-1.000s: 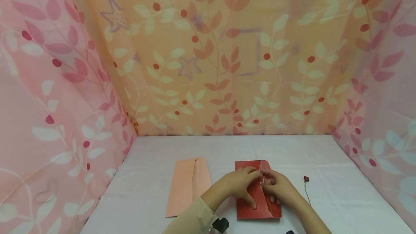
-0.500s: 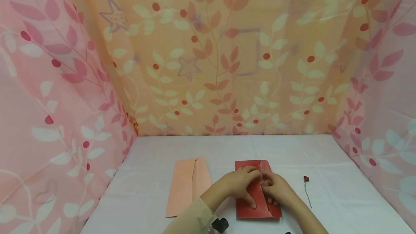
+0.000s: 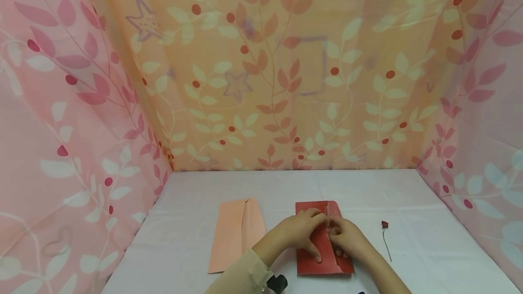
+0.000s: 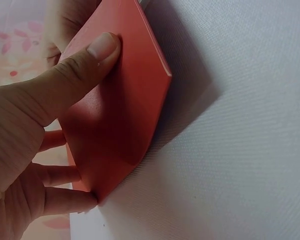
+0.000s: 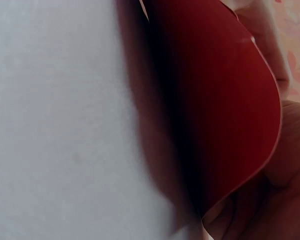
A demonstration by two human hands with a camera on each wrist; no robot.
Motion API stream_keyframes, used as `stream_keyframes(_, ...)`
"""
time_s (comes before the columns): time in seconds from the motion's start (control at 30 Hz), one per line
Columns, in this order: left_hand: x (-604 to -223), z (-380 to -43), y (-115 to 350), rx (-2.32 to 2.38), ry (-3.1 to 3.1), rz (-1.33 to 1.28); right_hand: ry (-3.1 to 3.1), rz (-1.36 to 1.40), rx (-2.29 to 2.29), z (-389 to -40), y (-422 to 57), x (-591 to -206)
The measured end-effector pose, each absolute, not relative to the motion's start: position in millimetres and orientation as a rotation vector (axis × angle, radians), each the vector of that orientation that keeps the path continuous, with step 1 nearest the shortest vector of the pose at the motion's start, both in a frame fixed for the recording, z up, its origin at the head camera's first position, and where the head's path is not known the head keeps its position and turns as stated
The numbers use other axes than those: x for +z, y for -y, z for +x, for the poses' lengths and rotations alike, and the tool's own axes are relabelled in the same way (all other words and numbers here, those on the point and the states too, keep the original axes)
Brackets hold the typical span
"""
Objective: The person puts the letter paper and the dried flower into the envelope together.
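A red envelope [image 3: 313,267] lies on the white tabletop with its flap side to the right. Across its face spreads my left hand [image 3: 303,230], gripping it; in the left wrist view the thumb [image 4: 85,65] presses on the red paper while the other fingers reach to its far edge. My right hand [image 3: 350,238] holds the envelope at the flap, fingers curled by the opening; their tips are partly hidden. The right wrist view shows the dark red flap [image 5: 230,100] raised off the cloth, with part of the right hand [image 5: 290,155] behind it.
A peach envelope [image 3: 229,235] lies to the left, partly under the left forearm. To the right is a small dried red rose [image 3: 385,224] on a thin stem. Floral curtains [image 3: 261,67] enclose the back and sides of the white table [image 3: 188,194].
My right hand has shifted slightly left at the flap, its fingers drawn in closer to the opening. The left hand and both envelopes stay where they were.
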State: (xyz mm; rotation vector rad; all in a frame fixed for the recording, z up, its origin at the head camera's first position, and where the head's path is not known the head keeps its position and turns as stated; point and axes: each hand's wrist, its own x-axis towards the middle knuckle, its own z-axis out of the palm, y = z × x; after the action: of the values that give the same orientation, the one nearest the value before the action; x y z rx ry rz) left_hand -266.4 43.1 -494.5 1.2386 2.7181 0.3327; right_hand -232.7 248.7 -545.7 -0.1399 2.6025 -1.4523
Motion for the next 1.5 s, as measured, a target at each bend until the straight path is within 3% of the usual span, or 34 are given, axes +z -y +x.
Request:
stream_keyframes(0.4,-496,-265,-43,0.349,-2.721,1.243,-2.573,-0.222,-1.442,-230,-251,-540)
stream_keyframes(1.07,-497,-261,-47,0.326,-2.732,1.256,-2.764,-0.132,-1.264,-206,-300,-501)
stream_keyframes(1.5,-499,-263,-40,0.353,-2.733,1.231,-2.926,-0.167,-1.226,-200,-329,-503)
